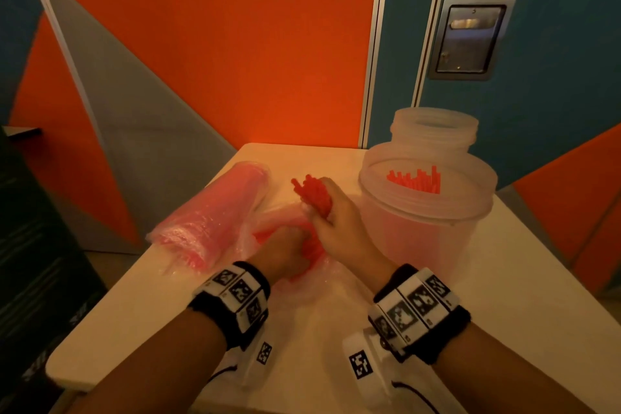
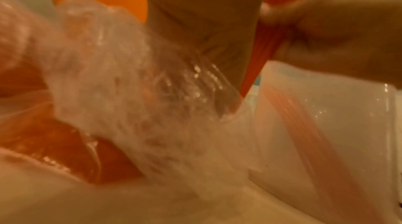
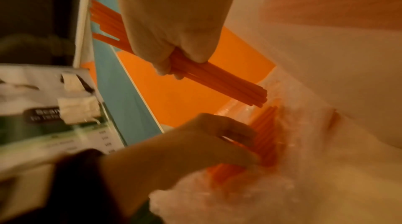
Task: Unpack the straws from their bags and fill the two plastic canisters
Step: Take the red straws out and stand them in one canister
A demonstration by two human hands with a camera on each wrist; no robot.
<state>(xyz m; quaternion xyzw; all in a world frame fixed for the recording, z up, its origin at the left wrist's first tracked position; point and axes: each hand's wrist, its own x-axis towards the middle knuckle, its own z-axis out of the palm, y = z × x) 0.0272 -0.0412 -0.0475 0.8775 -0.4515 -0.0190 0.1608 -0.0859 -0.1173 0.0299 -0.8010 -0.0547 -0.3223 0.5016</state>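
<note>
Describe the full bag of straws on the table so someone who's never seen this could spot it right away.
Start at the white table in front of the orange wall. On its left side, left of both hands, lies the full bag, a long clear plastic roll packed with pink-red straws. Unlike the crumpled open bag beside it, it looks plump and no hand touches it.

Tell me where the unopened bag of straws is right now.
In the head view, the unopened bag of straws lies on the table, on the left, beside the left hand and the opened bag.
</note>
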